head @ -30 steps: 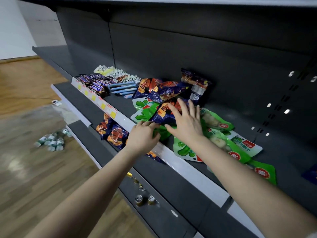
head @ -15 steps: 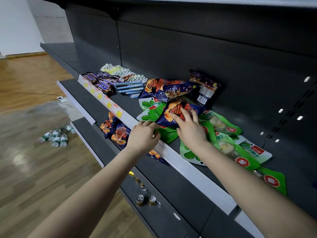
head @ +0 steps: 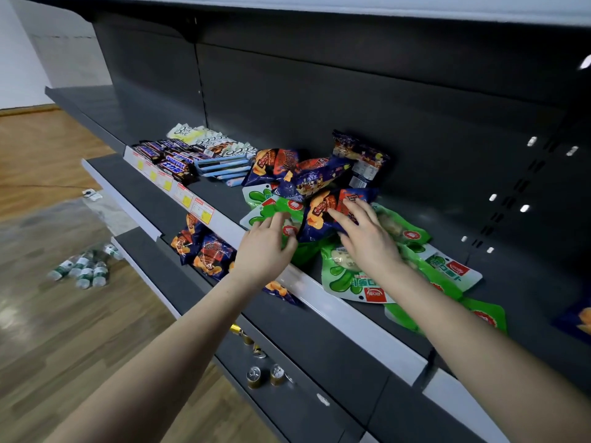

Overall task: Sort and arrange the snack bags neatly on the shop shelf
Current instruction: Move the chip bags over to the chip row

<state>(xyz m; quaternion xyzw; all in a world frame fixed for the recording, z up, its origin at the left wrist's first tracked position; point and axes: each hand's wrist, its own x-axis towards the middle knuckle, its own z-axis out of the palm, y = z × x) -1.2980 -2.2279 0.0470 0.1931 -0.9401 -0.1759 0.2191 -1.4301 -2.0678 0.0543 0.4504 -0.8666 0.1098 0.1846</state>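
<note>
- The left hand [head: 262, 247], fingers nearly straight, rests on a green snack bag [head: 277, 208] at the shelf's front edge and grips nothing.
- The right hand [head: 364, 241], fingers spread flat, presses on a dark blue snack bag [head: 319, 215] lying over other green bags [head: 351, 279].
- Both bags are part of a loose heap on the middle shelf [head: 351, 318].
- Farther left on that shelf lie chocolate bars [head: 169, 158].

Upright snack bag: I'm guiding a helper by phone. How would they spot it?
On the shelf with the snack heap, look beyond the right hand. The upright snack bag leans on the back panel, white label showing; its neighbours lie flat.
</note>
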